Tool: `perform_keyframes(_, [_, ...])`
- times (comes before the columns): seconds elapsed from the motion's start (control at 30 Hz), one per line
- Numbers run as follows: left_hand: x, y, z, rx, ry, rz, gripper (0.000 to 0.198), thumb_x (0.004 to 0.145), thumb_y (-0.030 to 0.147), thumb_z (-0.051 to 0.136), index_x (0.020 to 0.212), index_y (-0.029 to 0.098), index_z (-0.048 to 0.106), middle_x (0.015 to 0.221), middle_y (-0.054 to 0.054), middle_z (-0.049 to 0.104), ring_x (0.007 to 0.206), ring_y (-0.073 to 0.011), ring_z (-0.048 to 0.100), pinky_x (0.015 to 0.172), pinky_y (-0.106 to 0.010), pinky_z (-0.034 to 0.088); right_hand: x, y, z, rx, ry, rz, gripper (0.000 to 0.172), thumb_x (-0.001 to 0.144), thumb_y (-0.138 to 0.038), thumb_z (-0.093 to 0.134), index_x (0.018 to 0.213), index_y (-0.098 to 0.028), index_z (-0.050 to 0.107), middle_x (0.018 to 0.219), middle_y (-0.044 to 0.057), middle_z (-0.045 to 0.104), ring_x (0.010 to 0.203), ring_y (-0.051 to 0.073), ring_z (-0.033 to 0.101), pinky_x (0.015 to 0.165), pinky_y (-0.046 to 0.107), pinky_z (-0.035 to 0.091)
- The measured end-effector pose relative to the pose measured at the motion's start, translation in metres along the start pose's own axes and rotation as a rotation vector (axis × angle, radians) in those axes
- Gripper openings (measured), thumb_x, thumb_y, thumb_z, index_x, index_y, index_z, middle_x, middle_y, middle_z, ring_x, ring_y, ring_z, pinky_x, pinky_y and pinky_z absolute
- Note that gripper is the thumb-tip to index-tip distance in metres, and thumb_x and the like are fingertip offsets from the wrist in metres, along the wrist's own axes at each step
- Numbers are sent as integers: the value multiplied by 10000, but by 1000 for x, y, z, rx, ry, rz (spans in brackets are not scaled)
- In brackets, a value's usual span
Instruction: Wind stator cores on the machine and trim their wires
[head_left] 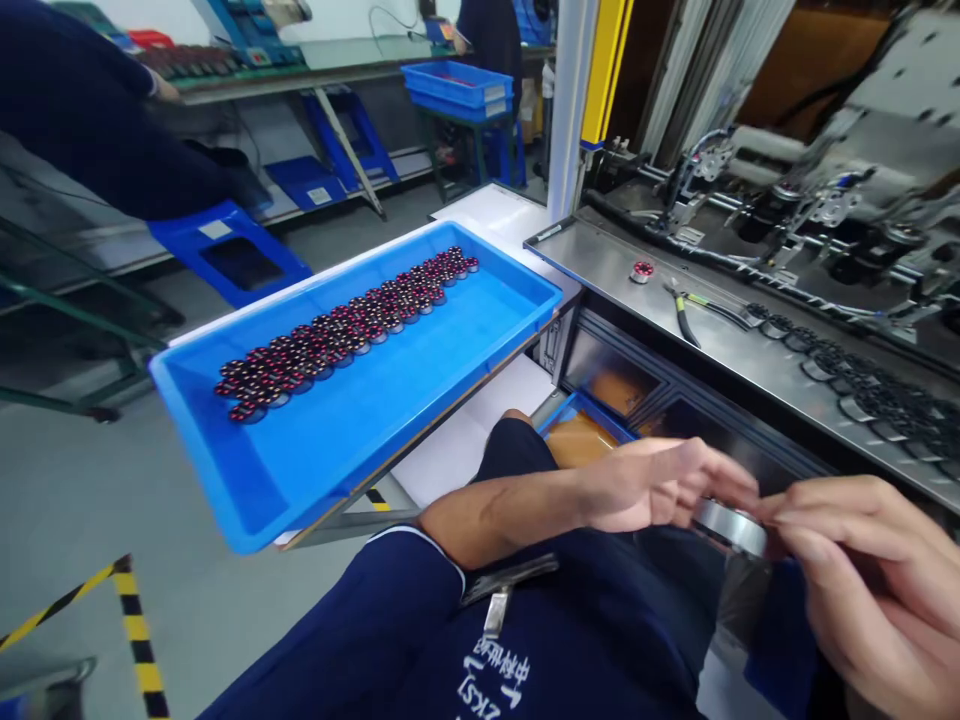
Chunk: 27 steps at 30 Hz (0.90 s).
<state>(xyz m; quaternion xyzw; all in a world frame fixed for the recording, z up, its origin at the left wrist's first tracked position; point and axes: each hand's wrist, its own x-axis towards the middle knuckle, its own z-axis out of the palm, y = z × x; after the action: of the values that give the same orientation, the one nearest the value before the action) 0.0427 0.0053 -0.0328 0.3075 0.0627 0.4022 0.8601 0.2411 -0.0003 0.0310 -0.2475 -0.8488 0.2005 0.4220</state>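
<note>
Both of my hands meet at the lower right, above my lap, around one round silver metal part (730, 527). My left hand (667, 485) has its fingers curled at the part's left side. My right hand (870, 570) pinches the part's right edge between thumb and fingers. Left of my arm, a large blue tray (360, 440) holds a long band of similar round parts (345, 335) with black and red tops. On the metal machine bench (600, 270) lie one red-topped part (641, 272), pliers (682, 312) and a row of black-topped parts (847, 375).
A machine with metal fixtures (832, 200) stands behind the bench, beside a yellow post (606, 70). A blue bin (577, 425) sits below the bench. Blue stools (225, 250) and a person in dark clothing (90, 110) are at the left; another person stands farther back.
</note>
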Motion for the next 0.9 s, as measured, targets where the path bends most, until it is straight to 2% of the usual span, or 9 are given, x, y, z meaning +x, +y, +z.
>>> perform_keyframes(0.07, [1, 2, -2, 50, -166, -268, 701, 766, 805, 581, 887, 126, 707, 856, -123, 738, 952, -309, 742, 791, -401, 580, 7, -7, 1, -45, -39, -43, 230, 826, 14, 657, 982, -150, 701, 913, 71, 678, 810, 180, 666, 630, 299, 522])
perform_keyframes(0.13, [-1, 3, -1, 71, -213, -332, 654, 816, 754, 572, 907, 117, 691, 800, -118, 736, 808, -290, 755, 695, -383, 592, 11, -10, 1, -66, -33, -59, 239, 836, 13, 644, 984, -171, 685, 874, 50, 670, 774, 165, 655, 611, 290, 524])
perform_keyframes(0.23, [-5, 1, 7, 69, -4, -50, 432, 807, 495, 758, 1070, 180, 620, 893, -66, 735, 716, -210, 746, 621, -297, 583, 12, -11, 2, -123, 32, 16, 223, 840, -5, 656, 951, -198, 677, 816, 28, 657, 729, 153, 633, 600, 290, 511])
perform_keyframes(0.33, [-8, -1, 17, 59, 174, 261, 444, 684, 185, 874, 1014, 239, 583, 1137, -14, 683, 980, -193, 734, 840, -322, 587, 13, -12, 5, -145, 104, 104, 163, 857, -40, 660, 885, -199, 678, 788, 23, 658, 707, 146, 630, 601, 288, 508])
perform_keyframes(0.43, [-4, -2, 19, 22, 245, 384, 490, 616, 234, 918, 958, 244, 567, 1169, -11, 674, 1167, -232, 667, 1003, -381, 522, 14, -11, 7, -72, 122, 125, 145, 873, -67, 651, 850, -205, 689, 755, 20, 665, 679, 153, 639, 583, 291, 520])
perform_keyframes(0.5, [1, 0, 14, 24, 225, 253, 498, 680, 484, 860, 1016, 224, 598, 1101, -65, 711, 1121, -265, 686, 966, -408, 534, 15, -10, 7, -12, 98, 80, 156, 865, -57, 652, 862, -206, 699, 743, 18, 673, 669, 154, 646, 575, 288, 530])
perform_keyframes(0.57, [5, 2, 7, 45, 63, -82, 638, 743, 738, 671, 1016, 163, 646, 996, -125, 745, 1013, -304, 723, 858, -422, 565, 16, -8, 5, 16, 75, 25, 173, 847, -34, 660, 879, -198, 704, 760, 20, 684, 680, 150, 655, 578, 279, 536])
perform_keyframes(0.67, [7, 3, -1, 92, -208, -435, 744, 780, 822, 524, 959, 116, 674, 811, -139, 752, 820, -313, 758, 685, -390, 583, 14, -6, 2, 13, 60, -13, 202, 825, -3, 672, 915, -182, 703, 796, 28, 684, 715, 145, 656, 589, 268, 533])
perform_keyframes(0.9, [-2, -9, 13, 193, 153, 162, 478, 761, 333, 833, 1115, 217, 533, 1028, -49, 700, 774, -186, 756, 652, -268, 603, 6, -7, 2, -53, 154, 93, 181, 833, -33, 694, 876, -208, 707, 770, 9, 673, 689, 139, 635, 577, 277, 506])
